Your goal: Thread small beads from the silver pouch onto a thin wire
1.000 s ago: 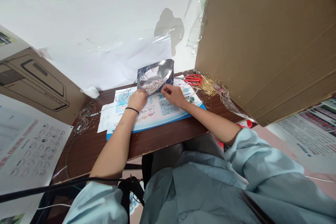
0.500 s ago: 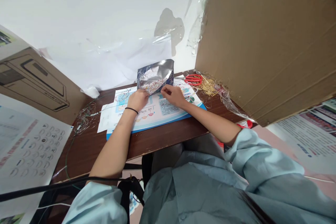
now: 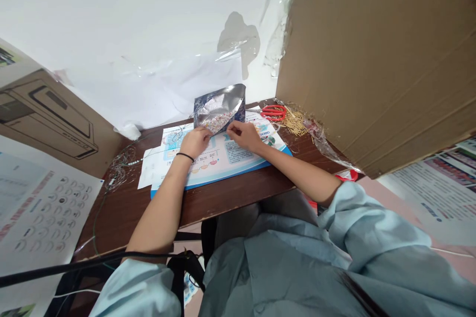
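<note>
A dark blue pouch with a silver lining [image 3: 232, 95] stands open against the wall side of the table, with many small pale and coloured beads [image 3: 216, 121] inside. My left hand [image 3: 195, 142] is closed at the pouch's lower left edge; what its fingertips pinch is too small to make out. At the lower right edge of the pouch is my right hand [image 3: 243, 134], thumb and forefinger pinched together, and anything between them is too tiny to see. Both hands rest over a printed blue and white sheet [image 3: 208, 168].
Red-handled scissors [image 3: 274, 113] lie right of the pouch, beside a pile of thin golden sticks [image 3: 295, 123] and clear plastic wrap. Tangled clear thread [image 3: 122, 166] with white beads lies at the left. Cardboard panels [image 3: 372, 59] stand on both sides.
</note>
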`<state>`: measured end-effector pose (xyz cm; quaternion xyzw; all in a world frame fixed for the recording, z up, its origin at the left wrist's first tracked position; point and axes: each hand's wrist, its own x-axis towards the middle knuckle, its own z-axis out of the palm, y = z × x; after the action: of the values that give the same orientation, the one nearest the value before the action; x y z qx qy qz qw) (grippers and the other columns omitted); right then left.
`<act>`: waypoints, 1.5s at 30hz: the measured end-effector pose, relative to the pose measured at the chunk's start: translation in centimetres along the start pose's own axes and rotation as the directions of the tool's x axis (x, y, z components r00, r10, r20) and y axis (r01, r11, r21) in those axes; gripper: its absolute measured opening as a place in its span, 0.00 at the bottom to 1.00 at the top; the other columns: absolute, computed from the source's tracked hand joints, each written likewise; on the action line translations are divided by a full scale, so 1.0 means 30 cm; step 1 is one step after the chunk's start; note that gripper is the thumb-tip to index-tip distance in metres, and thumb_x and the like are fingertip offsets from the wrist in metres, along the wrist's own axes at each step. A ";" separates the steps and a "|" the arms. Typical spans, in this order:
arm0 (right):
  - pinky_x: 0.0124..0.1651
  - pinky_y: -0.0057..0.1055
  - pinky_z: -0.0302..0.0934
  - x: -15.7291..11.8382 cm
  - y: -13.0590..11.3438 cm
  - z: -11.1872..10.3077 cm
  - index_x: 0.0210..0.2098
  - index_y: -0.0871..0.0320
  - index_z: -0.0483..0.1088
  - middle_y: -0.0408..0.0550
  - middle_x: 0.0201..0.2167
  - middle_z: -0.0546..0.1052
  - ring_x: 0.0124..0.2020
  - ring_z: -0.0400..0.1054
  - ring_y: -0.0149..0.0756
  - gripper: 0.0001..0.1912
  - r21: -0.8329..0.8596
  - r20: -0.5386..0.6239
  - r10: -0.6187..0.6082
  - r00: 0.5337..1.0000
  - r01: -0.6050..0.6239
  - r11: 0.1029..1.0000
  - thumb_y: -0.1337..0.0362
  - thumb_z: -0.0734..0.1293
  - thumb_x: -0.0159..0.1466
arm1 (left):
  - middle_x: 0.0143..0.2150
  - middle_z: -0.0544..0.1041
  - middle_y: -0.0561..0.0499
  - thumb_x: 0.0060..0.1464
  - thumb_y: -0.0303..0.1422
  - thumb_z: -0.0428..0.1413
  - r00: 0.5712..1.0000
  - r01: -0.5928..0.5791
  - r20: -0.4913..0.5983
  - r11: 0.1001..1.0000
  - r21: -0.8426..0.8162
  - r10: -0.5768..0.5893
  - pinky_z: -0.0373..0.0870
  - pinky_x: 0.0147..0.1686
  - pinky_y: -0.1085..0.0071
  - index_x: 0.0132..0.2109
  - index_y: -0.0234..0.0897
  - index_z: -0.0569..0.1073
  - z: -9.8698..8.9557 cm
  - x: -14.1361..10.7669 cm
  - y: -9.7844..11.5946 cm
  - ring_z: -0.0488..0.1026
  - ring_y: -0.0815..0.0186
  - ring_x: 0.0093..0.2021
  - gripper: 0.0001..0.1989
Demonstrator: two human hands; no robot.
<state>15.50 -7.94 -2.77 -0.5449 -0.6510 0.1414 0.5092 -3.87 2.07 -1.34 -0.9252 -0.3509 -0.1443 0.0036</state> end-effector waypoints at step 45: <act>0.44 0.32 0.64 -0.001 0.020 0.006 0.47 0.53 0.75 0.44 0.37 0.83 0.37 0.75 0.37 0.12 -0.173 -0.026 0.018 0.999 -0.022 0.985 0.65 0.63 0.67 | 0.32 0.80 0.48 0.48 0.19 0.63 0.855 0.278 0.376 -0.295 -0.914 -0.358 0.75 0.43 0.71 0.36 0.32 0.77 0.073 0.006 0.160 0.78 0.69 0.35 0.07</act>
<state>15.69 -7.69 -3.29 -0.5953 -0.6491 0.0825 0.4664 -0.02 -1.20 -2.94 -0.4534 -0.3468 -0.3770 -0.7294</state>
